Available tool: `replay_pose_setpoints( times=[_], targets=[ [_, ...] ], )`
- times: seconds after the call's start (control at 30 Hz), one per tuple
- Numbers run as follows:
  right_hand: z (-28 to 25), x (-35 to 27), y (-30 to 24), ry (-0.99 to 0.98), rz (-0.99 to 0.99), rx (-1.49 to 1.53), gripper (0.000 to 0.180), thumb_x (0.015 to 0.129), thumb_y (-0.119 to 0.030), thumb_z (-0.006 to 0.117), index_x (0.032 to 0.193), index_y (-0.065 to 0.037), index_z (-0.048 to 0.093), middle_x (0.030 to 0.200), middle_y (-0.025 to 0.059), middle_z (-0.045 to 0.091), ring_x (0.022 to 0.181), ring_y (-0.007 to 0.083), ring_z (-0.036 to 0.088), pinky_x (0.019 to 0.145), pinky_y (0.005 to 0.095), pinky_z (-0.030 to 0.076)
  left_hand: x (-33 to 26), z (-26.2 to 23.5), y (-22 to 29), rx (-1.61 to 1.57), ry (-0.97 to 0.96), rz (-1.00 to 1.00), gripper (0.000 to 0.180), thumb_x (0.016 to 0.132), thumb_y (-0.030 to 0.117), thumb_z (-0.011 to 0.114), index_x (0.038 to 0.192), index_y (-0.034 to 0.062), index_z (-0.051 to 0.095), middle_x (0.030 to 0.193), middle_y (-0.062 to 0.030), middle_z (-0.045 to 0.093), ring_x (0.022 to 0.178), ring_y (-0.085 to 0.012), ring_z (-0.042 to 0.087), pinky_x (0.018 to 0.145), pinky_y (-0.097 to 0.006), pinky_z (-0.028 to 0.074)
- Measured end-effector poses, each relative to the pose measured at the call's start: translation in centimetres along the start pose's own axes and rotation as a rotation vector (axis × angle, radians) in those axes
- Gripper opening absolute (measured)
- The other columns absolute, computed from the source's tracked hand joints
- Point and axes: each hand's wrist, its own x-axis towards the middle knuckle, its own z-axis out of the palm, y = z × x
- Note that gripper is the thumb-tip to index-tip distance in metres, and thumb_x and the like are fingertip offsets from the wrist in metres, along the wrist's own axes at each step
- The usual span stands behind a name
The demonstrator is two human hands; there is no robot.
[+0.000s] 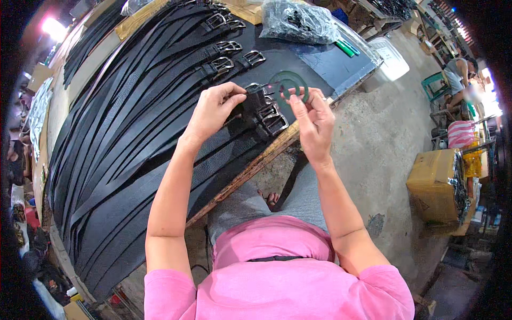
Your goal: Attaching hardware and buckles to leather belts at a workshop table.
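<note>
Wearing a pink shirt (277, 288). Seemingly pinching a black belt (252, 105) near its buckle (256, 86) with the left hand (214, 110), by the table edge (256, 162); holding a green ring (288, 75) just beside with the right hand (316, 124). Maybe working on the buckle; next, likely needing a steady pinch.

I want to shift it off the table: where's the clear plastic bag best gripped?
Probably around the bulging left and right sides of the clear plastic bag, one hand each, coming from the near side: it is rounded, looks soft, shows no handle, and bare dark tabletop lies before it.
</note>
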Motion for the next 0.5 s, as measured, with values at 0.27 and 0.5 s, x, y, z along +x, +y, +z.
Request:
replay_pose_setpoints(
  times=[0.27,0.5],
  targets=[
    [1.0,-0.8,3.2,-0.053,0.258,0.204,0.018,0.095,-0.012,0.058,0.084,0.002,0.058,0.082,-0.0013,0.056,0.073,0.0042,0.049,0.067,0.0212,0.042,0.1,-0.1,-1.1,-0.478,-0.149,-0.339,0.021,0.094,0.015,0.059,0.101,-0.0032,0.064,0.09,-0.0026,0.067,0.074,-0.0073,0.061,0.065,-0.023,0.054],
    [1.4,-0.6,4.1,-0.061,0.327,0.172,0.022,0.095,-0.016,0.058,0.08,0.0,0.056,0.077,-0.0003,0.057,0.069,0.0047,0.048,0.061,0.0232,0.041,0.4,1.3,-1.5,-0.116,0.07,-0.184,0.024,0.087,0.02,0.069,0.091,-0.003,0.069,0.078,-0.0006,0.067,0.069,-0.0053,0.059,0.063,-0.021,0.047]
  ],
)
